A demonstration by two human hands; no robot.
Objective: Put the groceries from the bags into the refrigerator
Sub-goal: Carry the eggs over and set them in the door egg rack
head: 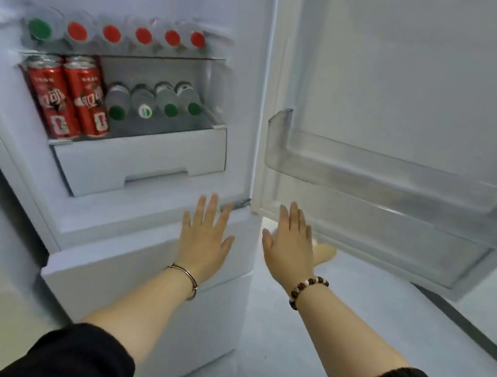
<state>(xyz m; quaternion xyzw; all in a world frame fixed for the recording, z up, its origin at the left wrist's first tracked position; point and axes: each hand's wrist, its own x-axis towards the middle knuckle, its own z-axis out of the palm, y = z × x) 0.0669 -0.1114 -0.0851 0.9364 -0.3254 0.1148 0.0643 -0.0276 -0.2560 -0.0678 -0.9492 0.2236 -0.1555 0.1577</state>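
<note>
Tall white refrigerator, smooth enamel, upper compartment standing open; its top is cut off by the frame. The lower compartment front is shut.

Open white door, swung to the right, with a plain, matte inner lining.

Two clear plastic door bins, upper and lower, long troughs with rounded corners, slightly frosted. Their contents cannot be made out.

White plastic drawer, box-shaped with a recessed grip slot, under the lowest shelf of the cabinet.

Thin glass shelf, transparent with a dark front edge, above the drawer level.

Left hand, flat with fingers spread, holding nothing, over the ledge below the drawer. Contact cannot be judged.

Right hand, likewise flat, spread and empty, at the bottom edge of the door by the hinge. A blurred tan shape beyond it is unidentifiable.

Red aluminium drink cans, glossy cylinders with white print, upright at the left end of the drawer top; the rear ones are mostly hidden.

Six clear plastic bottles, lying on the glass shelf with caps outward: one green at the left edge, five red.

Four smaller clear bottles, green-capped, lying to the right of the cans.

Thin silver metal bangle, on the left wrist.

Brown and pale bead bracelet, on the right wrist.
</note>
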